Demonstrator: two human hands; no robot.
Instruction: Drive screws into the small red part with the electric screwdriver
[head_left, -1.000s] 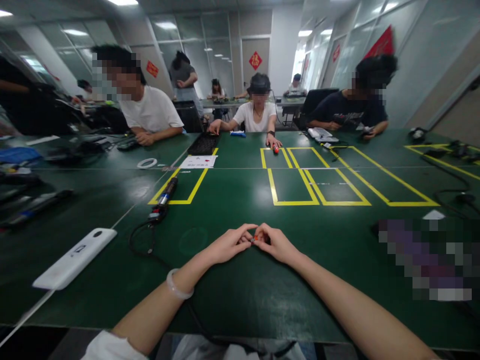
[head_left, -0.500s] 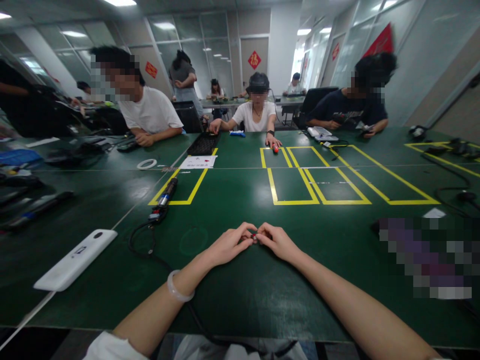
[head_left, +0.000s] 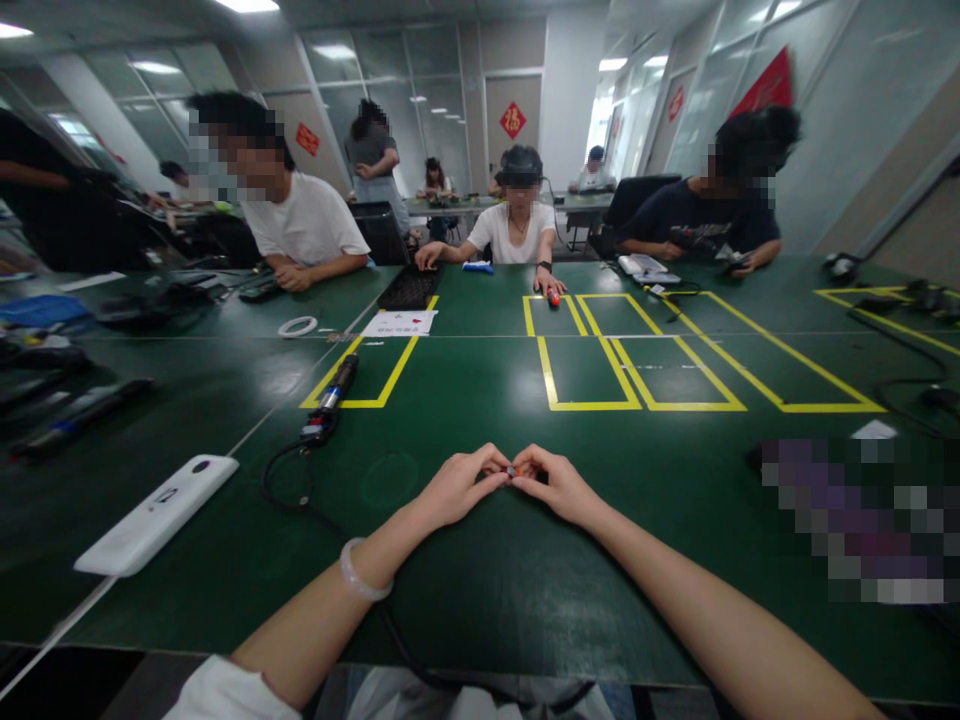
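While the left hand and the right hand meet fingertip to fingertip low over the table, both pinch one small red piece between thumb and forefinger; it sits just above the green surface, and its shape is too small to make out. A pale bracelet circles the left wrist.

To the left of the hands a black corded tool lies with its tip across a yellow tape outline, its cable looping toward the near edge. Further left and nearer the edge lies a flat white device. Beyond the hands, more yellow tape rectangles mark the glossy dark green top, which reflects the ceiling lights. A printed sheet, a white tape ring and a black keyboard lie toward the far side.

Across the table sit three people: one in a white shirt at the left, one in a white shirt and headgear in the middle with a hand on a red object, and one in a dark shirt at the right. Behind them stand glass partitions, further desks with people, and a door bearing a red diamond sign.
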